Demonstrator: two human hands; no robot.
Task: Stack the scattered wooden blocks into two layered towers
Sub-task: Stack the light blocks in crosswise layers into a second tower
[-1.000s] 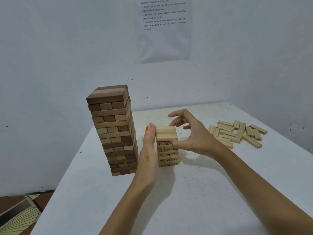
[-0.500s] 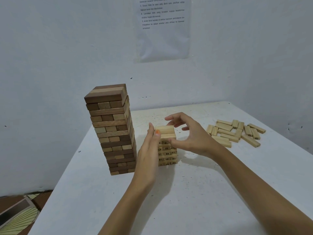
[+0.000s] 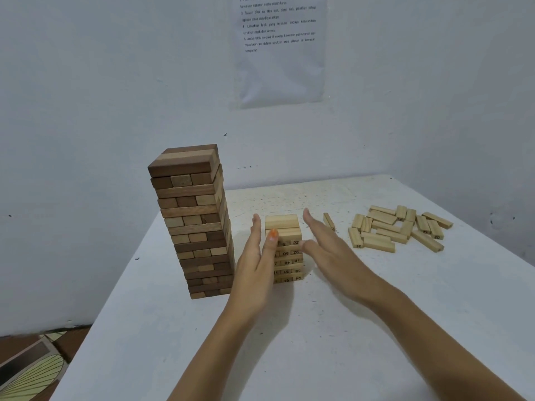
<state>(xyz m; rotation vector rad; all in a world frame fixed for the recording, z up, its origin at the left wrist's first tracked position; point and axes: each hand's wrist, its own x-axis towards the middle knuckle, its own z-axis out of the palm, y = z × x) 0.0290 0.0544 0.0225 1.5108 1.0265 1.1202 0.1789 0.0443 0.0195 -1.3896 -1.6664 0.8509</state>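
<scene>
Right hand (image 3: 327, 250) has let go its pinch on the short tower (image 3: 286, 250), mid-table (image 3: 289, 342). It and the left hand (image 3: 254, 264) are now flat, flanking the tower and gripping nothing. Layer likely seated. Loose blocks (image 3: 399, 227) remain near the far right corner.

Tall brown tower (image 3: 194, 224) upright; short pale tower (image 3: 289, 253) beside; loose blocks (image 3: 399, 227) right.

- The tall tower (image 3: 192, 221) is standing on the table (image 3: 289, 357), toward its left edge.
- The short tower (image 3: 286, 250) is standing just right of it.
- The left hand (image 3: 254, 261) is lying flat against the short tower's left side, between the two towers.
- The right hand (image 3: 327, 250) is hovering flat just beside its right side.
- A single block (image 3: 329, 221) is lying behind the right hand.
- The loose blocks (image 3: 399, 227) are lying farther right.
- A sheet (image 3: 279, 50) is hanging on the wall behind.
</scene>
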